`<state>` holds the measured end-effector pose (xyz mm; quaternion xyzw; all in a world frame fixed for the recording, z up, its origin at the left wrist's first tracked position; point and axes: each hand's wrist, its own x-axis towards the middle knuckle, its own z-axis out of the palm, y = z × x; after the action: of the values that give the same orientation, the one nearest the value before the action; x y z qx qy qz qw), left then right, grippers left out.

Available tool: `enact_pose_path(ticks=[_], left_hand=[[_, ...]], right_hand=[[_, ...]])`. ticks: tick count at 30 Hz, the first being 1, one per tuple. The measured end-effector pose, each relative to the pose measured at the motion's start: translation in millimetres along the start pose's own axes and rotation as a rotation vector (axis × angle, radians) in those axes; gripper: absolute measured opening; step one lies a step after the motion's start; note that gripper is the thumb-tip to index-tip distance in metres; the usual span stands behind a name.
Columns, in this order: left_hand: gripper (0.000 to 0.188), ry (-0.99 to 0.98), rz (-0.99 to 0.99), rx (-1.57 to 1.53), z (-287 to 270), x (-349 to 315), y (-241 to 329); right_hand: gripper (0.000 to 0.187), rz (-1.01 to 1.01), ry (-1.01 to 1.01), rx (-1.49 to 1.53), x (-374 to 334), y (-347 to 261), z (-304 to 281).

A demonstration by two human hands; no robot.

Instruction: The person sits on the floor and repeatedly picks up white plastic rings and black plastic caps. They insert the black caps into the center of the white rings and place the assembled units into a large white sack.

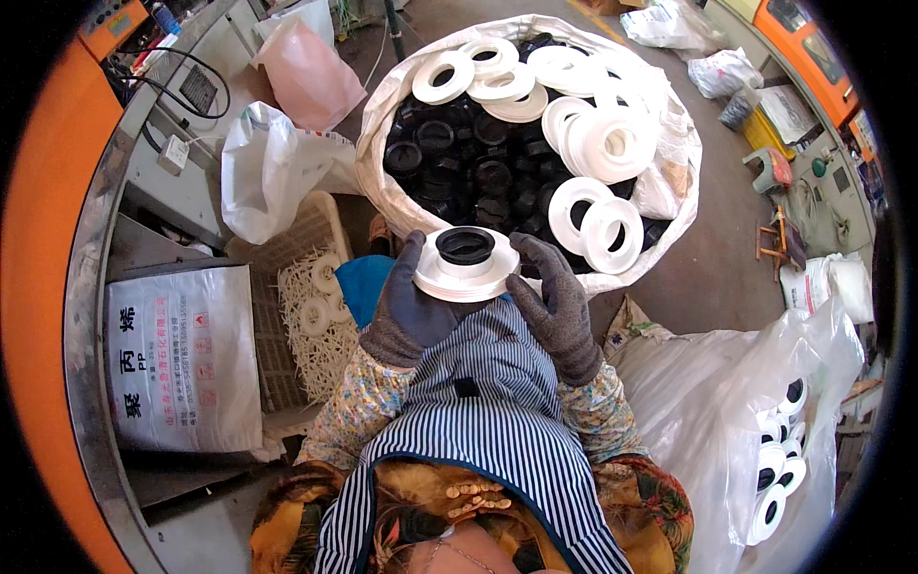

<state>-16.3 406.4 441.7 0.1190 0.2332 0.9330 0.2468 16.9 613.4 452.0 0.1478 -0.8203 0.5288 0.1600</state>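
In front of my apron I hold a white plastic flanged ring (483, 271) with a ribbed black screw cap (465, 246) seated in its raised middle. The rim looks layered, but I cannot tell whether it is more than one ring. My left hand (406, 311), in a grey glove, cradles the ring from the left and below. From the right, my gloved right hand (557, 316) grips the rim between thumb and fingers. Just beyond is a large white sack (375, 143), filled with black caps (492, 177) and topped with loose white rings (612, 236).
To the left stands a plastic crate (330, 215) holding thin white scraps and several small rings. Beside it lies a printed white bag (182, 359). At right, a clear plastic bag (708, 421) contains white rings with black centres. A small stool (768, 168) stands farther off.
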Motion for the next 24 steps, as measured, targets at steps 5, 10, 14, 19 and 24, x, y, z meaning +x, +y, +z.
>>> enact_pose_path(ticks=[5,10,14,19,24], left_hand=[[0.06,0.031,0.124,0.525,15.4,-2.1,-5.8],[0.083,0.302,-0.188,0.164,28.9,-3.2,-27.5],[0.059,0.287,-0.049,0.466,8.8,20.7,-53.1],[0.047,-0.294,0.447,1.686,17.2,74.2,-86.2],[0.058,-0.408,0.705,2.23,15.5,132.9,-132.3]], right_hand=[[0.053,-0.084,-0.015,-0.154,-8.4,2.8,-6.9],[0.036,-0.028,0.078,-0.521,-45.0,42.7,-7.8],[0.025,0.417,0.532,0.323,-63.1,50.4,-53.3],[0.068,-0.342,0.269,1.379,-59.5,-8.8,-127.8],[0.054,0.368,0.371,0.523,-60.2,64.4,-106.9]])
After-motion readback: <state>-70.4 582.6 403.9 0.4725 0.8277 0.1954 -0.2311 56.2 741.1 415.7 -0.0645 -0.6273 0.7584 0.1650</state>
